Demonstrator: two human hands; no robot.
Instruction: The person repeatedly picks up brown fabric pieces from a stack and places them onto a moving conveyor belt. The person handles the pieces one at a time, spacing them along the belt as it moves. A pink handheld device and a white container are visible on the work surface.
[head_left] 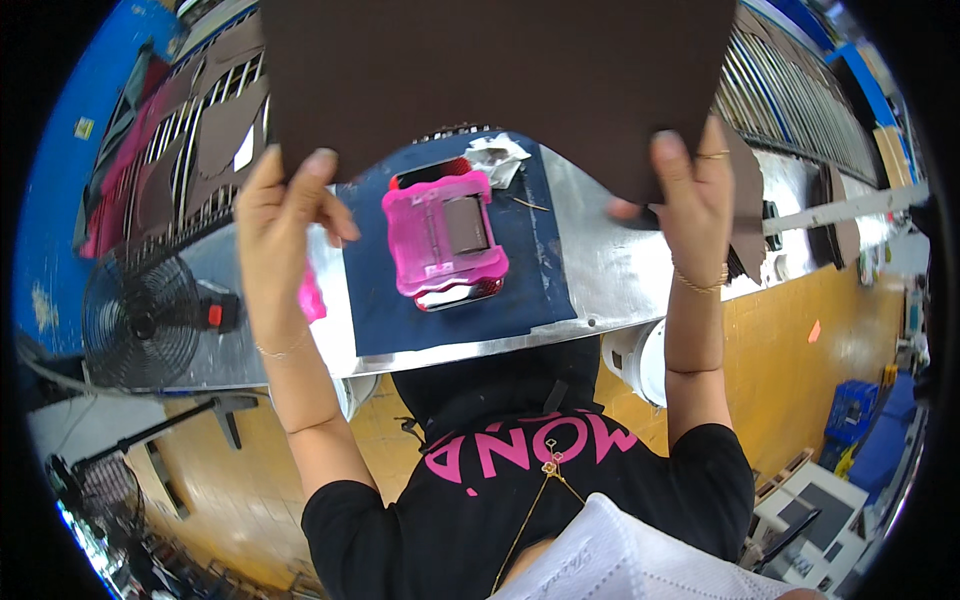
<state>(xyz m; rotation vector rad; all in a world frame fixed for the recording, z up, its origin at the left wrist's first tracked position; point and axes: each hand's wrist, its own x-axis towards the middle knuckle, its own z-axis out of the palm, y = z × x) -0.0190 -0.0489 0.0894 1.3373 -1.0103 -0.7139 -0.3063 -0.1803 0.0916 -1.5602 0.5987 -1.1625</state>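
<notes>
— You've got the big dark brown sheet (500, 80) lifted in front of you, both hands on its lower edge.

— How are your fingers set?

— Your left hand (280, 225) pinches its left corner, fingers clenched on it; your right hand (690, 195) grips the right edge, thumb on top.

— And below?

— Beneath your fingers, a pink device (445, 240) lies on a navy mat (400, 310), on the metal table (600, 260). A black fan (140, 320) stands left of your left wrist.

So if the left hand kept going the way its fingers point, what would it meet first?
The left hand already grips the lower left corner of the dark brown sheet, fingers pointing up. Going on, it would only slide along that sheet; what lies behind is hidden, and depth is unclear.
</notes>
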